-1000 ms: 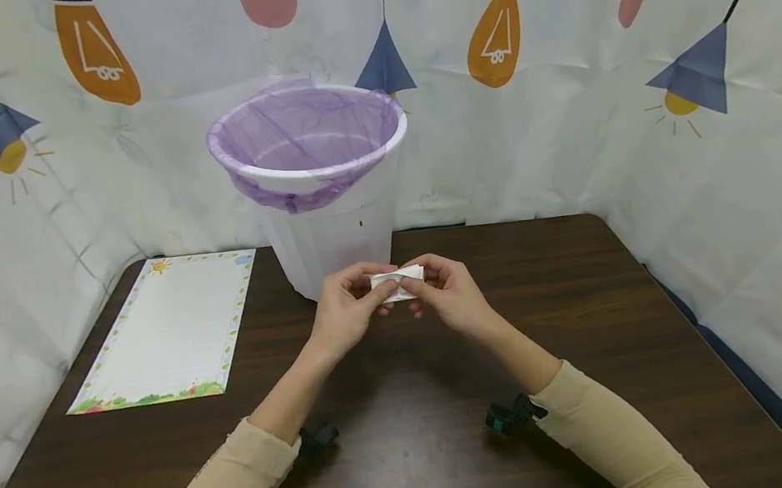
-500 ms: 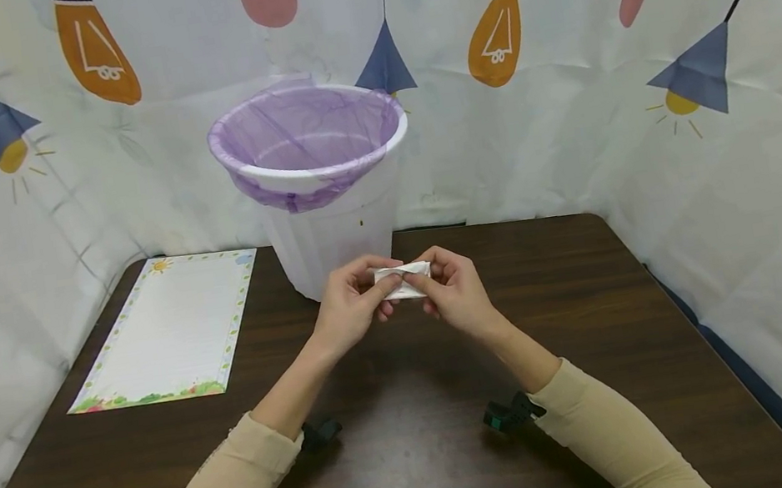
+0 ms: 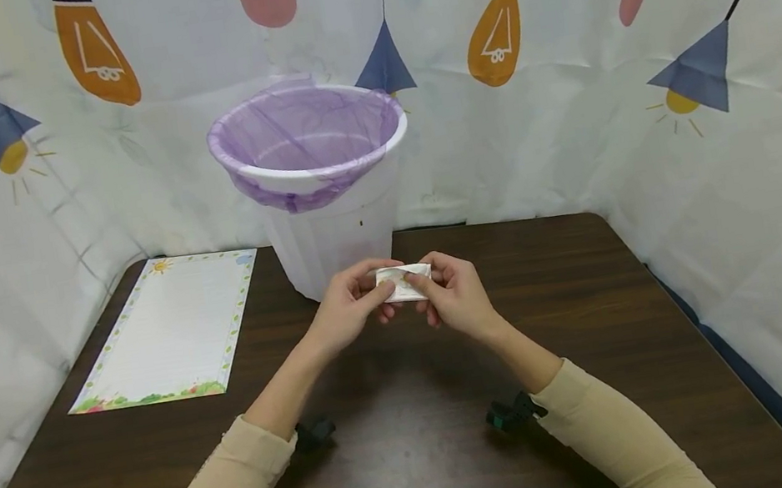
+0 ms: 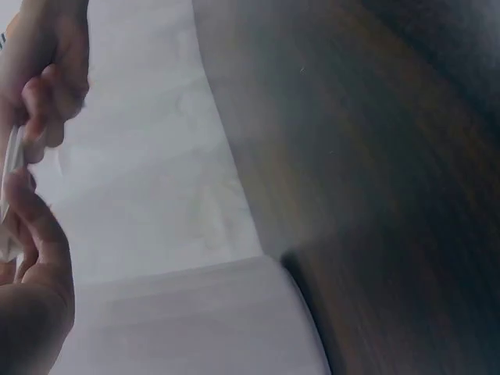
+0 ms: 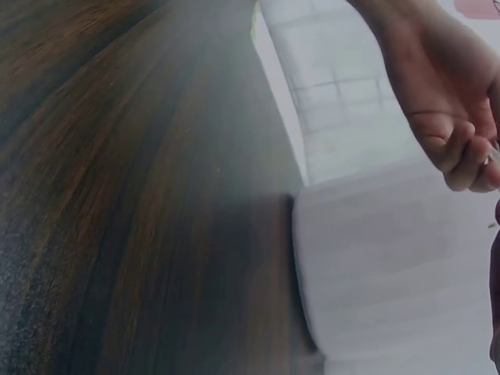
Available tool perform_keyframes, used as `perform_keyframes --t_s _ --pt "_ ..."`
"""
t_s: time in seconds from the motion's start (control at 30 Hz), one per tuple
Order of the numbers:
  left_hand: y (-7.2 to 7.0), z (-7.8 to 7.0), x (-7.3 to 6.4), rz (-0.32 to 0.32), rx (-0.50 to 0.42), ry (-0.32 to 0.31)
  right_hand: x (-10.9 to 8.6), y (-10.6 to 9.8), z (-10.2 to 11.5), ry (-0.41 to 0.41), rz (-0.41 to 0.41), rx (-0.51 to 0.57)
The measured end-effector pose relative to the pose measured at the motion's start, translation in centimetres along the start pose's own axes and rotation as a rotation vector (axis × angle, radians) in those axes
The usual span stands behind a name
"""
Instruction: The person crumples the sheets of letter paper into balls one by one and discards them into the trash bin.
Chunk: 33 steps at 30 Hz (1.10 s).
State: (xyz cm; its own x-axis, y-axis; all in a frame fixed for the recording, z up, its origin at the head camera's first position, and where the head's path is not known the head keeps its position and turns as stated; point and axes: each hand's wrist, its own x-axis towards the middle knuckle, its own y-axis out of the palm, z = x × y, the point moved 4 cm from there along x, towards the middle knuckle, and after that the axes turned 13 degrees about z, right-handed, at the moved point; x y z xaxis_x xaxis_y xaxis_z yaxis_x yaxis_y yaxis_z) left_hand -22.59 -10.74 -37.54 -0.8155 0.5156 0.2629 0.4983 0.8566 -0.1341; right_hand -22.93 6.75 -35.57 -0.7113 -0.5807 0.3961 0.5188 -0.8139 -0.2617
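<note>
Both hands hold a small, flat, white folded paper piece (image 3: 404,292) over the table, in front of the bin. The left hand (image 3: 343,306) pinches its left end, thumb on the near face and fingers behind. At the other end, the right hand (image 3: 461,292) pinches it with the thumb tip reaching toward the middle. The left wrist view shows the piece edge-on (image 4: 12,160), between the left hand (image 4: 43,266) below and the right hand (image 4: 58,78) above. In the right wrist view, the left hand (image 5: 449,94) shows and the piece is mostly out of frame.
A white bin (image 3: 329,236) with a purple liner (image 3: 314,133) stands on the dark wooden table (image 3: 408,461) just behind the hands. To its left lies a white sheet (image 3: 162,337) with a decorated border. A printed white curtain (image 3: 582,97) surrounds the table.
The paper piece has shifted slightly right since a second ago. The thumbs, close together before, now sit apart, so more of its near face shows.
</note>
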Motion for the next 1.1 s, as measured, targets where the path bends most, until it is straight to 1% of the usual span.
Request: perform_keyframes --t_s 0.1,0.17,0.3,0.37,0.43,0.57,0.67,0.8,0.9,1.0,1.1 --pt "0.04 -0.01 -0.02 0.0 0.041 -0.008 0.06 -0.11 -0.26 0.005 0.013 0.011" --pt "0.05 0.02 -0.06 -0.019 0.052 -0.015 0.11 -0.13 -0.46 0.008 0.03 0.032" --pt "-0.03 0.06 -0.17 -0.058 0.035 -0.02 0.19 -0.05 -0.68 0.009 0.079 0.069" --pt "-0.09 0.15 -0.17 -0.068 0.019 -0.02 0.15 0.02 -0.7 0.011 0.098 0.083" --pt "-0.09 0.34 -0.12 -0.064 0.002 -0.016 0.11 0.04 -0.69 0.007 0.1 0.093" --pt "0.03 0.67 0.03 -0.033 -0.035 -0.005 0.06 -0.09 -0.65 -0.018 0.05 0.098" --pt "0.14 0.49 0.14 -0.02 -0.033 0.002 0.02 -0.21 -0.64 -0.026 0.007 0.095" --pt "0.21 0.23 0.15 -0.025 0.02 0.0 0.04 -0.36 -0.68 -0.02 -0.029 0.081" --pt "0.36 0.25 0.14 -0.03 0.063 0.004 0.04 -0.5 -0.75 -0.036 -0.051 0.066" --pt "0.43 0.22 0.13 -0.044 0.087 0.013 0.0 -0.48 -0.65 -0.054 -0.057 0.063" --pt "0.33 0.11 0.15 -0.077 0.087 0.03 0.02 -0.4 -0.87 -0.058 -0.049 0.067"
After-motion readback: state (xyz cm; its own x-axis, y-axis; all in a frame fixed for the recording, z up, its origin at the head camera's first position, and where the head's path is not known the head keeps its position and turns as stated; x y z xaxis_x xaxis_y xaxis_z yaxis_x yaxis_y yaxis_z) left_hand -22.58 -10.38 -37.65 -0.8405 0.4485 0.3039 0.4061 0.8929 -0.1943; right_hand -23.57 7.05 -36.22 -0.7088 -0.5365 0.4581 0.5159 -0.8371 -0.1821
